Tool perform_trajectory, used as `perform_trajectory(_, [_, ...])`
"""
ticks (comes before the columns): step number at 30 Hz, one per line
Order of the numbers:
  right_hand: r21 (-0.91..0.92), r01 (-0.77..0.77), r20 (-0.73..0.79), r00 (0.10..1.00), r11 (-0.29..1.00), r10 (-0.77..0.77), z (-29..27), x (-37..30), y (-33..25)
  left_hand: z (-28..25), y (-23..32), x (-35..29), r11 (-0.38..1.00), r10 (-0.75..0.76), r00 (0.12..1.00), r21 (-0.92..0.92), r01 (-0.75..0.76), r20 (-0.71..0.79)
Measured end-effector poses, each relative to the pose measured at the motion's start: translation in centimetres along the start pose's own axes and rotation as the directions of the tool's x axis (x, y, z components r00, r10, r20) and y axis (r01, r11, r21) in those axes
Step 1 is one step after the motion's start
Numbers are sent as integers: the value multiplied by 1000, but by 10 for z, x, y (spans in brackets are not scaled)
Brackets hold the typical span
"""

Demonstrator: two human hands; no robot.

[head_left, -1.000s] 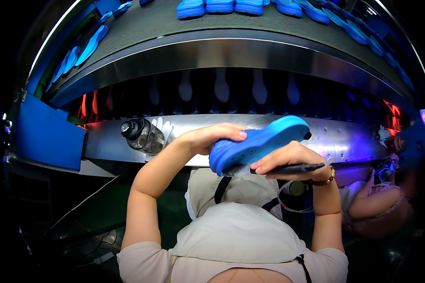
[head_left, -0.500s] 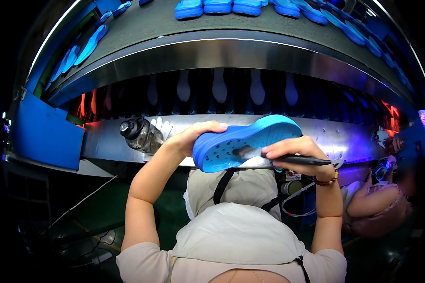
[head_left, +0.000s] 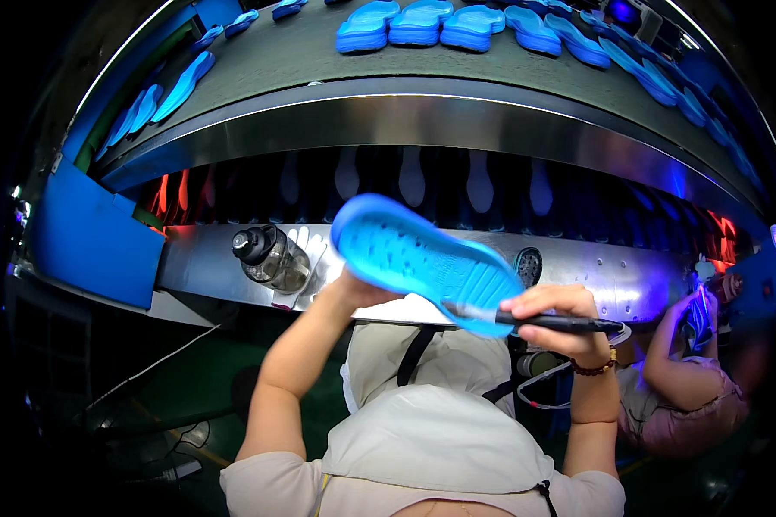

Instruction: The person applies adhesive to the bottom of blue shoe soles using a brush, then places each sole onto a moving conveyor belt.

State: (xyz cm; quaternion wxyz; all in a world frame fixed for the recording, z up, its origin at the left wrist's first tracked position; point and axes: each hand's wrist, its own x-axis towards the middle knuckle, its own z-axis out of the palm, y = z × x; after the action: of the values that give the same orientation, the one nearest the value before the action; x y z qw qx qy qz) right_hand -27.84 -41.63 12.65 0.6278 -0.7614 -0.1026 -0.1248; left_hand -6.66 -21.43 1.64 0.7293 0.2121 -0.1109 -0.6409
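My left hand (head_left: 364, 291) is closed on the near edge of a blue shoe sole (head_left: 422, 258), its fingers mostly hidden beneath. The sole is tilted, its hole-dotted broad end up to the left and its ribbed end toward my right hand. In my right hand (head_left: 565, 317) is a brush with a black handle (head_left: 569, 323), gripped between thumb and fingers. Its pale bristle end meets the sole's near rim at the ribbed end.
Several blue soles (head_left: 418, 21) stand on the green belt (head_left: 319, 108) beyond a metal edge. Below, a metal ledge (head_left: 207, 267) carries a dark-capped clear bottle (head_left: 272, 258), a white glove (head_left: 315, 241) and a dark oval piece (head_left: 528, 265). At right sits another person (head_left: 685, 388).
The sole has turned: its holed end swung away from me and its ribbed end came nearer. The brush has shifted from the holed part to the ribbed end's rim.
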Motion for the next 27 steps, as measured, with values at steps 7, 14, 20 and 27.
perform_trajectory(7, [19,-335,-286,901,942,327,28,11,56,25,-52,35,987,50,996,-151,-60,-72])
perform_trajectory(14, [-414,116,87,992,903,-88,53,2,26,36,-36,35,963,222,945,-98,-252,-241])
perform_trajectory(20, [-88,-139,-252,961,986,113,27,17,19,60,-41,31,943,302,941,-99,-319,-153])
perform_trajectory(27, [-1,0,150,989,1000,0,35,9,15,59,-28,35,890,432,875,-52,-453,-219])
